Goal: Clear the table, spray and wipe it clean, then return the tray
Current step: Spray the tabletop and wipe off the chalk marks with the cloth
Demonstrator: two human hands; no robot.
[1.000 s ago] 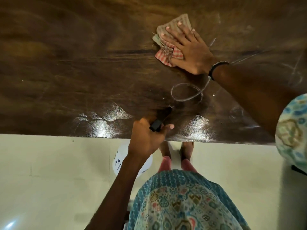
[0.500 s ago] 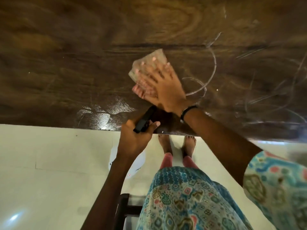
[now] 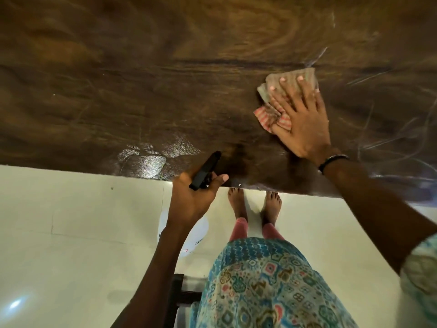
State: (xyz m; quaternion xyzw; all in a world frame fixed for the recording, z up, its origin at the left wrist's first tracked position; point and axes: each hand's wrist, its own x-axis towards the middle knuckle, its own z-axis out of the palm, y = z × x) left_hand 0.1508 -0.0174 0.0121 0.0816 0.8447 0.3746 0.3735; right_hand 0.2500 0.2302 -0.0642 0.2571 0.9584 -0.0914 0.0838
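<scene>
There is just one camera, and it sits on the person's head. It looks forward and steeply down, so the dark wooden counter fills the top half of the view and the pale floor fills the bottom half. The camera is close: both hands, the left hand and the right hand, look big. The wide lens seems to bend the counter's edge a little.
</scene>
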